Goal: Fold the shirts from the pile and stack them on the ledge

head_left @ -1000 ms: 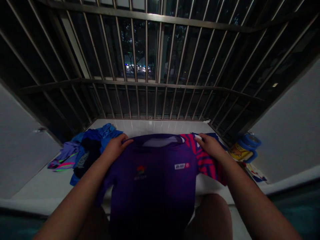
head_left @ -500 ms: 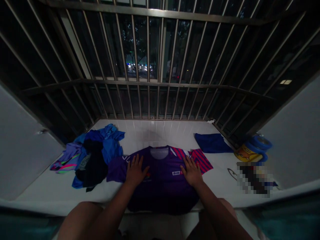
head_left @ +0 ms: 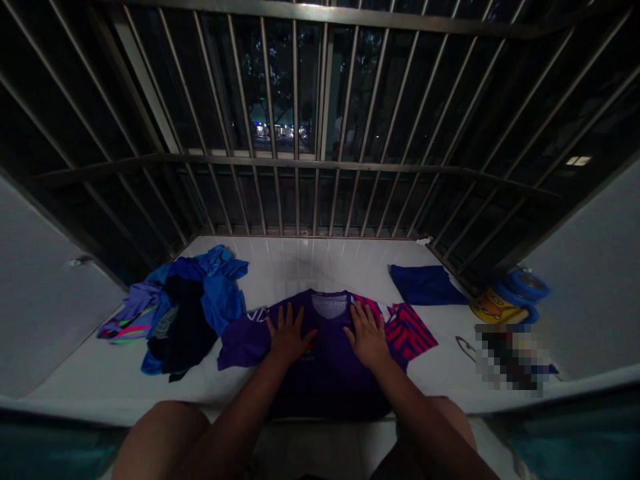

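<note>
A purple sports jersey [head_left: 330,373] lies spread on the white ledge in front of me, its collar toward the window. One sleeve is plain purple with a white mark; the other is striped red and blue. My left hand [head_left: 290,337] rests flat on the chest of the jersey, left of the collar, with its fingers spread. On the other side of the collar my right hand [head_left: 369,335] lies flat too, fingers apart, near the striped shoulder. The lower end of the jersey reaches the ledge's front edge between my legs.
A heap of blue, black and lilac clothes [head_left: 190,313] lies at the left. Toward the back right is a folded dark blue cloth [head_left: 427,285]. A blue and yellow container [head_left: 510,297] stands by the right wall. Metal bars [head_left: 305,160] close off the window side.
Both hands have moved closer together on the jersey. The collar has shifted slightly right, and the lower hem now sits a little higher.
</note>
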The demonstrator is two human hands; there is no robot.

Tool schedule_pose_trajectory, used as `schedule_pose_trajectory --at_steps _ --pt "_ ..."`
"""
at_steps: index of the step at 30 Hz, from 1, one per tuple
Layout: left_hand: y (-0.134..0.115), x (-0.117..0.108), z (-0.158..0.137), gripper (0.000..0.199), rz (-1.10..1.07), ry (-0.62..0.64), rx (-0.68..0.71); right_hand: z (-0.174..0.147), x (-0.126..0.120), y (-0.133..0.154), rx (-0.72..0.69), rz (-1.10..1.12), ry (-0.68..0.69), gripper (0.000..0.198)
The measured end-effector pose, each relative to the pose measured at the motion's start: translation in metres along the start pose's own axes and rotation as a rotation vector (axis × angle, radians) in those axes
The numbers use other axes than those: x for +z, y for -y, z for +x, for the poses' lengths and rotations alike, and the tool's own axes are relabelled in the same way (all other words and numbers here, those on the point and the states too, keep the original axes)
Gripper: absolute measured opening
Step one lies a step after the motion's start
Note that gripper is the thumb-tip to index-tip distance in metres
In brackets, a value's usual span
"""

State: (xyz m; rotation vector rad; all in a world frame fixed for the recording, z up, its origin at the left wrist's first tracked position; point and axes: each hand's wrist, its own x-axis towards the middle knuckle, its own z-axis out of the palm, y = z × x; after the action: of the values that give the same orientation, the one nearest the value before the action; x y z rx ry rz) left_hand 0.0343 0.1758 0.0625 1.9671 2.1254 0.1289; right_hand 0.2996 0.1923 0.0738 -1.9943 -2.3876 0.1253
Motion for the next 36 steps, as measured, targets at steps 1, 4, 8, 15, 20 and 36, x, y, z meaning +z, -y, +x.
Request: schedule_pose_trajectory --at_steps 1,4,8,15,20,36 --pt "0.0 -0.004 0.002 0.082 -0.012 -0.001 0.002 0.004 0.0 0.008 -0.031 0.039 0.021 0.071" --pt "0.021 -0.025 0.001 0.065 0.014 -0.14 -0.053 0.014 0.003 0.022 -0.025 0.101 0.077 0.07" --pt "0.085 -0.059 -0.013 0.061 0.149 -0.214 -0.265 0.018 0.01 0.02 -0.005 0.109 0.114 0.075" --pt "0.17 -0.104 -0.021 0.025 0.055 -0.085 -0.109 0.018 0.013 0.018 -0.008 0.115 0.121 0.076" --pt "0.185 -0.12 -0.012 0.04 -0.195 -0.107 -0.104 0.018 0.014 0.018 0.01 0.114 0.127 0.075" --pt "0.232 -0.057 0.023 0.069 -0.172 -0.127 -0.099 0.061 0.014 0.016 0.005 0.086 0.149 0.076"
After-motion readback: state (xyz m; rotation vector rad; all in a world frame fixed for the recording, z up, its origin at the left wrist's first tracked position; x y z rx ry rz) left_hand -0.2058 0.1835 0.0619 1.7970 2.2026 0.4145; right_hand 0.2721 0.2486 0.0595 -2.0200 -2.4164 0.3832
